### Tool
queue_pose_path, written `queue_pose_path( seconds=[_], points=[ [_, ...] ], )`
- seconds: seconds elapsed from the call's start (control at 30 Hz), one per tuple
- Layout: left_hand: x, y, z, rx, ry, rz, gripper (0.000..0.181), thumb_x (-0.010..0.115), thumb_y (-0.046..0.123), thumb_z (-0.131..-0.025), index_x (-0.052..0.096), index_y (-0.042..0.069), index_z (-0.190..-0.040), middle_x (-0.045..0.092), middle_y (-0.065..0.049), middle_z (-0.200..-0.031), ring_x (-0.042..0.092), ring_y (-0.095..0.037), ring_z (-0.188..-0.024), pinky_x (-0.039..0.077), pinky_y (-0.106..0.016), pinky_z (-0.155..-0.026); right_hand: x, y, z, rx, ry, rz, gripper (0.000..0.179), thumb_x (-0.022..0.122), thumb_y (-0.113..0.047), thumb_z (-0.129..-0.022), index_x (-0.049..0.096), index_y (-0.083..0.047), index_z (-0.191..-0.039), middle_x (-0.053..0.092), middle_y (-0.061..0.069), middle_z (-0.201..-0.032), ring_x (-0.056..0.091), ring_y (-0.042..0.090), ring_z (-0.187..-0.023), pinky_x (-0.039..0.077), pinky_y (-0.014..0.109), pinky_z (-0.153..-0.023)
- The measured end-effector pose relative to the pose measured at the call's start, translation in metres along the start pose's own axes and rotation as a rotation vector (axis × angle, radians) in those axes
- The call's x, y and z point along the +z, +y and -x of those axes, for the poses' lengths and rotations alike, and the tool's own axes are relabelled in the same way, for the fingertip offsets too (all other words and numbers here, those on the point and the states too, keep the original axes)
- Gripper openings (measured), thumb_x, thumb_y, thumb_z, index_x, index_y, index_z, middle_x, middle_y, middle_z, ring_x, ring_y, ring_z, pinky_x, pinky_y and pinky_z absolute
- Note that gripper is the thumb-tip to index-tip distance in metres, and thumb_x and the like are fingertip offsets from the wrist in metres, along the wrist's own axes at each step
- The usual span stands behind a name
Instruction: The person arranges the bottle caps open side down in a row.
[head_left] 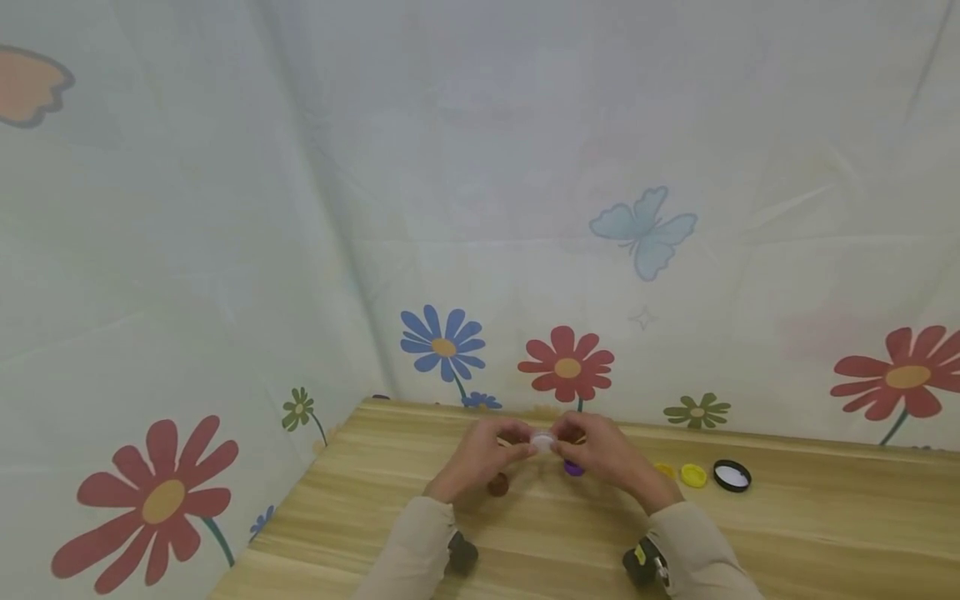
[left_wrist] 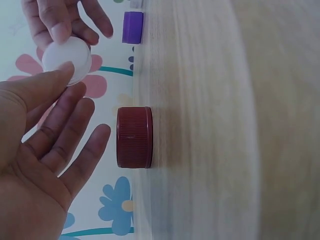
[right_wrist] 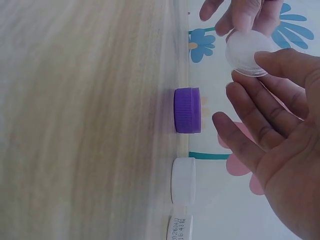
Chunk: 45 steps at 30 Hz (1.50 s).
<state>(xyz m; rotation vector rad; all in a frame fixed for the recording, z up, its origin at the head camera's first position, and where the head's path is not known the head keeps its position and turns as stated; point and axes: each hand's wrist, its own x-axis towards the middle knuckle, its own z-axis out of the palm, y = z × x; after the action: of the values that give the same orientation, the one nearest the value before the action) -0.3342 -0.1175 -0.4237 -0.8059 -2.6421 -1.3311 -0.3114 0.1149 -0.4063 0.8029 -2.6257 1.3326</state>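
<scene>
A round, whitish translucent bottle cap point(head_left: 542, 442) is held up above the table between both hands. My left hand point(head_left: 480, 452) pinches one side of it, thumb on its flat face, as the left wrist view shows. On the opposite side, my right hand point(head_left: 602, 450) pinches it in the same way. Below the left hand a dark red ribbed cap point(left_wrist: 135, 137) stands on the table. A purple ribbed cap point(right_wrist: 187, 110) sits near the right hand. In the right wrist view a white cap point(right_wrist: 183, 181) follows, then another pale cap point(right_wrist: 180, 228) with printed characters, partly cut off.
Right of the right arm lie an orange cap point(head_left: 665, 471), a yellow cap point(head_left: 693, 476) and a black-rimmed round lid point(head_left: 732, 476) with a white centre. The wooden table point(head_left: 825, 517) meets a flower-printed cloth point(head_left: 480, 167) at the back and left.
</scene>
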Motion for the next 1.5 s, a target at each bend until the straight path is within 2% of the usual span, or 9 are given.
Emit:
queue_pose_path(
  seconds=[0.27,0.37,0.5,0.73,1.0,1.3,1.5],
  points=[
    [-0.0015,-0.0010,-0.0018,0.097,0.020,0.013,0.037,0.081,0.007,-0.094,0.072,0.007,-0.130,0.077,-0.002,-0.103,0.073,-0.017,-0.093,0.058,-0.033,-0.086,0.0011,0.0037,-0.0030,0.032,0.037,-0.013,0.014,0.074,-0.007,-0.099,0.071,0.000,-0.111,0.075,0.003,-0.100,0.071,0.021,-0.093,0.060,0.041,-0.086],
    [-0.0022,-0.0004,-0.0013,0.117,0.013,0.016,0.037,0.081,0.002,-0.093,0.073,0.006,-0.129,0.077,-0.005,-0.103,0.074,-0.018,-0.091,0.059,-0.032,-0.084,0.0023,0.0045,-0.0031,0.050,0.042,-0.036,0.015,0.073,-0.005,-0.099,0.070,0.001,-0.112,0.074,0.004,-0.099,0.071,0.022,-0.093,0.060,0.041,-0.085],
    [-0.0027,-0.0005,-0.0007,0.119,-0.004,0.002,0.036,0.082,-0.002,-0.091,0.075,0.008,-0.125,0.077,-0.006,-0.102,0.074,-0.017,-0.089,0.059,-0.031,-0.083,0.0043,0.0043,-0.0023,0.058,0.028,-0.068,0.016,0.073,-0.005,-0.099,0.069,0.001,-0.114,0.074,0.005,-0.100,0.071,0.021,-0.092,0.060,0.039,-0.083],
    [-0.0029,0.0024,-0.0015,0.100,-0.009,-0.006,0.036,0.087,0.007,-0.089,0.077,0.010,-0.124,0.077,0.001,-0.102,0.073,-0.015,-0.089,0.059,-0.028,-0.080,0.0040,0.0008,-0.0013,0.065,0.025,-0.085,0.017,0.073,-0.006,-0.099,0.069,0.001,-0.114,0.075,0.005,-0.101,0.072,0.021,-0.092,0.060,0.036,-0.081],
    [-0.0041,0.0038,-0.0010,0.071,-0.019,0.008,0.034,0.088,0.012,-0.089,0.078,0.012,-0.121,0.077,0.005,-0.102,0.072,-0.014,-0.090,0.059,-0.028,-0.081,0.0020,0.0010,-0.0014,0.015,0.003,-0.085,0.019,0.076,-0.007,-0.098,0.069,0.001,-0.114,0.076,0.008,-0.102,0.073,0.024,-0.095,0.061,0.039,-0.083],
    [-0.0064,0.0025,0.0001,0.095,-0.017,0.007,0.031,0.089,0.015,-0.089,0.078,0.010,-0.118,0.076,0.005,-0.096,0.070,-0.014,-0.089,0.057,-0.029,-0.082,0.0004,-0.0001,-0.0031,0.033,-0.055,-0.101,0.030,0.081,-0.006,-0.094,0.068,0.000,-0.119,0.074,0.006,-0.107,0.071,0.024,-0.099,0.061,0.035,-0.084],
    [-0.0069,0.0023,0.0022,0.084,-0.042,0.003,0.032,0.090,0.015,-0.088,0.079,0.010,-0.118,0.074,0.006,-0.091,0.069,-0.012,-0.086,0.056,-0.029,-0.081,0.0033,0.0000,-0.0020,0.020,-0.042,-0.072,0.029,0.083,-0.007,-0.092,0.070,0.000,-0.116,0.074,0.005,-0.106,0.071,0.025,-0.099,0.061,0.036,-0.083]
  ],
)
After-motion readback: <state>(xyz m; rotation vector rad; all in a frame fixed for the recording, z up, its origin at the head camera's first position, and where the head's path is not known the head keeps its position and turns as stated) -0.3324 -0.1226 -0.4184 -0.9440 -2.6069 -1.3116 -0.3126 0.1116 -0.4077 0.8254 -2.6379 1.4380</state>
